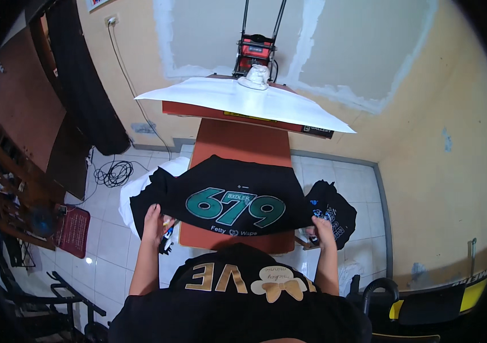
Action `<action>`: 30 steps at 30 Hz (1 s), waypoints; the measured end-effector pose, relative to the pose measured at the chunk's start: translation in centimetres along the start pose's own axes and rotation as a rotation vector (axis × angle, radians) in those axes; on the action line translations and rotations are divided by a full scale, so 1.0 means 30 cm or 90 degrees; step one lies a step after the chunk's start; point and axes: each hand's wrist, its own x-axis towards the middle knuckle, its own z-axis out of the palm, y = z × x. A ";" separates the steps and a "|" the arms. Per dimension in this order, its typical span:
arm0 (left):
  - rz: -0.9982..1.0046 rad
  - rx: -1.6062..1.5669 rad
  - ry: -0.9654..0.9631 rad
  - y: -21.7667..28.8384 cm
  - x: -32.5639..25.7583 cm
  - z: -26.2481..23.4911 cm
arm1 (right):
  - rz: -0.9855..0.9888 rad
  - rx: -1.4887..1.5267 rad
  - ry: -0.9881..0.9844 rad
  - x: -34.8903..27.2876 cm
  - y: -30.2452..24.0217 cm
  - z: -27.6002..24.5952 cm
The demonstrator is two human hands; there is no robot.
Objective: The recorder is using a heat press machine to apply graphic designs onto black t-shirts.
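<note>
A black T-shirt (266, 177) is stretched wide in front of me over an orange-red board or table (243, 134). Large green outlined figures and small white lettering are printed on it. My left hand (152, 223) is closed on the shirt's near left edge. On the opposite side, my right hand (322, 228) pinches the near right edge. Some fingertips are hidden by cloth. Whether the shirt's middle rests on the surface or hangs just above it, I cannot tell.
A large white sheet (197, 91) lies across a red-sided platform (180, 108) beyond the shirt, with a crumpled white lump (256, 75) on it. Behind stands a red-and-black machine (255, 51). Another printed black garment (340, 211) lies right; a white bag (129, 197) and coiled cable (113, 174) lie left.
</note>
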 end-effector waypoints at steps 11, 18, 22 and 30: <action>0.327 -0.098 -0.131 0.481 -0.160 0.233 | -0.264 0.524 -0.035 -0.253 -0.569 -0.019; 0.279 -0.045 -0.028 0.538 -0.034 0.282 | -0.184 0.424 -0.091 -0.072 -0.603 0.050; 0.300 -0.052 -0.016 0.505 0.163 0.285 | -0.227 0.363 -0.056 0.167 -0.565 0.095; 0.414 -0.169 -0.031 0.454 0.170 0.297 | -0.402 0.365 0.035 0.145 -0.485 0.139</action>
